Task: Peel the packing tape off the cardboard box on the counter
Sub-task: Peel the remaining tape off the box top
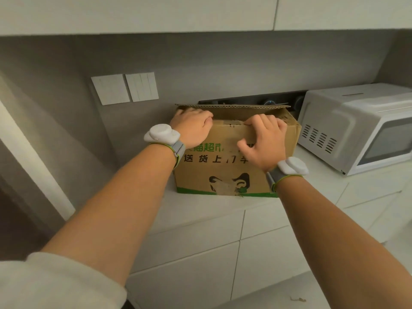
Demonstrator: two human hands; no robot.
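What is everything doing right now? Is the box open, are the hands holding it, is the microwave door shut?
cardboard box: upright on the counter, back flap raised.
left hand: fingers curled over the box's top left edge.
right hand: fingers curled at the top front edge, right of the middle.
packing tape: too hard to make out.
microwave: door closed.
wall switches: on or off cannot be told.

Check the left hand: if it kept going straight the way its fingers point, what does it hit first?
The left hand already rests on the brown cardboard box at its top left corner, fingers pointing away toward the wall. Going on, it would probably meet the raised back flap first; depth is unclear.
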